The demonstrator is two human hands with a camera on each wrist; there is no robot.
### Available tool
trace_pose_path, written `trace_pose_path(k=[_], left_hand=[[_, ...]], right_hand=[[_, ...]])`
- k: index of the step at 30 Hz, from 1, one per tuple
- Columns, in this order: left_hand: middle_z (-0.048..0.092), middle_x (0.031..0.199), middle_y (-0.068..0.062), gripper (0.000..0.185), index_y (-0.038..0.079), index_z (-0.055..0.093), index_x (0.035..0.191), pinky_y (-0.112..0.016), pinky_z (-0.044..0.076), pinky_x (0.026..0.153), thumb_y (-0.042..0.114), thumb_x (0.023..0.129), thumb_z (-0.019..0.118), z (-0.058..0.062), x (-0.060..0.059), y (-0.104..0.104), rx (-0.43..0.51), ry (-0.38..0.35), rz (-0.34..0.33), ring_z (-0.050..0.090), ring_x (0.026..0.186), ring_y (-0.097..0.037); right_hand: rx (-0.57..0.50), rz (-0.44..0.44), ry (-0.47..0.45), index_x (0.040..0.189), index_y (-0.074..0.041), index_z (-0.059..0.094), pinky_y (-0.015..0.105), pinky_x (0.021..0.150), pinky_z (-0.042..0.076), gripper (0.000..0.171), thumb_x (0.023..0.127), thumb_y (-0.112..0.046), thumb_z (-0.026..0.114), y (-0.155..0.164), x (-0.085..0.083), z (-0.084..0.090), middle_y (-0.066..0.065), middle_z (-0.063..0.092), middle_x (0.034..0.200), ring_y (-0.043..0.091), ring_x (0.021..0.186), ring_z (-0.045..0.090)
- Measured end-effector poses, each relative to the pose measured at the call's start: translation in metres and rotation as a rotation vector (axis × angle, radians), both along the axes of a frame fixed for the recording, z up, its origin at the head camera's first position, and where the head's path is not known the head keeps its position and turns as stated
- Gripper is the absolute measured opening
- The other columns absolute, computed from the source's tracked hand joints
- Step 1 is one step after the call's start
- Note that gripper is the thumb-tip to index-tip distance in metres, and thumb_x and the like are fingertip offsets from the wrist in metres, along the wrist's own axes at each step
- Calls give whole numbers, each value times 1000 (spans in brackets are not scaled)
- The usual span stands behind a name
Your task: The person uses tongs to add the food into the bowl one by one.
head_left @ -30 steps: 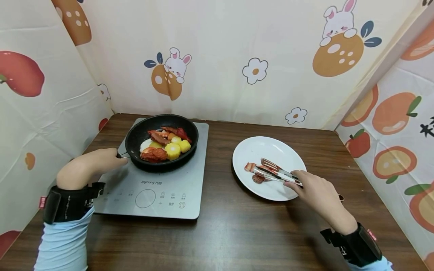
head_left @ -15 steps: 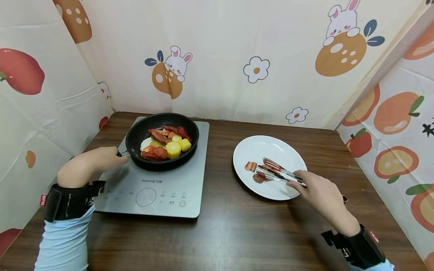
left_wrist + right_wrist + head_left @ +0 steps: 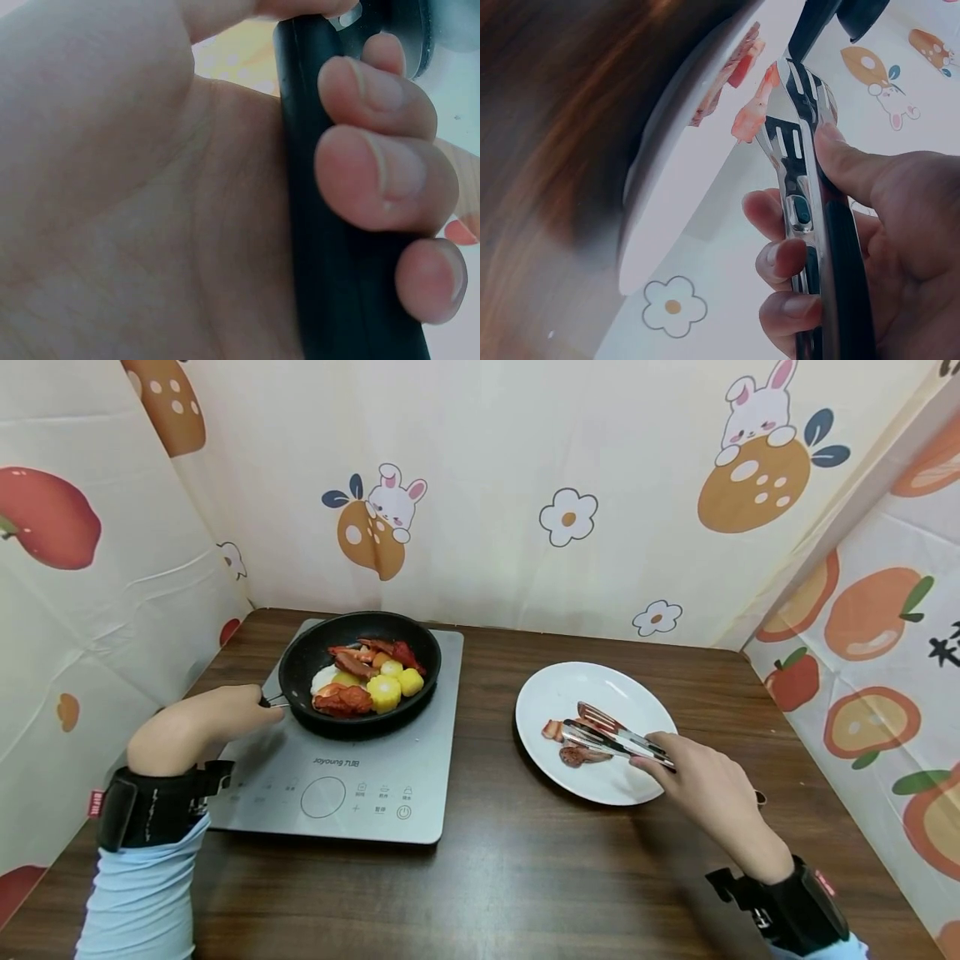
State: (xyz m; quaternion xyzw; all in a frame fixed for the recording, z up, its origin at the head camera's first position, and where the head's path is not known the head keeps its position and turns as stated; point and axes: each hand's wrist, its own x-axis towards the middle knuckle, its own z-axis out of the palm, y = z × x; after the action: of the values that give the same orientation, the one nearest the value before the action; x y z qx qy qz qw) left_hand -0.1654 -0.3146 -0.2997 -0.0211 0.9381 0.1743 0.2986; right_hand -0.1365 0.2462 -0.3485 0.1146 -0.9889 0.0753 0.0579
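Note:
My left hand [image 3: 217, 722] grips the black handle [image 3: 307, 195] of the frying pan [image 3: 318, 652]; curled fingertips wrap round it in the left wrist view. Inside the pan lie yellow corn pieces [image 3: 384, 694], sausage [image 3: 352, 667] and reddish meat [image 3: 342, 700]. Over the white plate [image 3: 547, 693], my right hand [image 3: 705, 781] holds metal food tongs [image 3: 626, 742] with dark grips. The tongs' tips overlap a bacon strip [image 3: 552, 730]; in the right wrist view they are right at a pinkish strip [image 3: 751, 116]. A brown meat slice [image 3: 576, 756] lies just below them.
The pan stands on a silver induction cooker [image 3: 345, 802] at the left of the brown wooden table [image 3: 510, 860]. Printed cloth walls [image 3: 480, 527] enclose the table's back and sides. The plate sits at the right.
The tongs' tips shifted slightly right, then back left over the bacon, and the brown slice beneath shows more. My left hand and the pan stay still.

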Motion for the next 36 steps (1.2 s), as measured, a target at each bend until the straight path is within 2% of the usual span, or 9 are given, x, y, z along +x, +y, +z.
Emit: trace_pose_path(k=[4,10,14,20,24,28,31,36], left_hand=[[32,143,-50,73,-28,25,140,-62,51,98,34,104,41,0,0,1,-1,-2,4,49,123,-55],[35,141,-48,70,-27,27,139,-63,51,98,33,104,41,1,0,1,-2,-7,14,50,122,-53],[37,140,-47,69,-27,29,138,-64,49,101,31,104,42,0,-1,0,9,-8,23,50,120,-51],[30,146,-49,74,-27,22,143,-66,46,105,33,104,41,-1,-2,-1,19,-21,31,43,129,-58],[27,147,-49,77,-27,19,144,-64,51,99,34,104,41,-1,-2,-2,34,-33,37,43,129,-60],[29,146,-49,76,-26,19,144,-63,53,95,34,104,41,-1,-2,-2,32,-34,44,45,127,-60],[28,146,-49,76,-26,19,145,-63,53,96,34,104,41,-2,-2,-2,29,-37,37,44,128,-60],[26,147,-49,76,-26,19,145,-64,52,97,34,105,40,-2,-2,-2,38,-38,39,42,130,-62]], right_hand=[[-19,6,5,121,-13,68,33,48,37,42,96,-46,67,-7,-2,4,10,76,95,16,62,57],[-32,28,35,122,-13,68,34,49,40,39,96,-41,69,-22,-7,10,10,77,97,18,63,61],[-45,48,59,120,-14,69,33,49,38,35,96,-39,69,-36,-11,15,7,76,92,17,61,57],[-79,98,99,118,-16,68,29,49,33,32,97,-41,67,-62,-20,21,1,70,83,13,60,51],[-90,134,133,115,-17,68,27,51,34,33,96,-43,68,-81,-29,25,-3,66,80,12,61,50],[-123,148,110,117,-20,68,29,53,38,33,96,-46,67,-105,-39,30,-6,68,83,13,64,56],[-149,155,80,123,-22,67,31,54,43,37,97,-48,64,-123,-46,35,-6,74,95,15,71,63],[-175,209,71,128,-20,67,32,55,45,42,98,-49,62,-157,-57,40,-3,74,103,17,70,63]])
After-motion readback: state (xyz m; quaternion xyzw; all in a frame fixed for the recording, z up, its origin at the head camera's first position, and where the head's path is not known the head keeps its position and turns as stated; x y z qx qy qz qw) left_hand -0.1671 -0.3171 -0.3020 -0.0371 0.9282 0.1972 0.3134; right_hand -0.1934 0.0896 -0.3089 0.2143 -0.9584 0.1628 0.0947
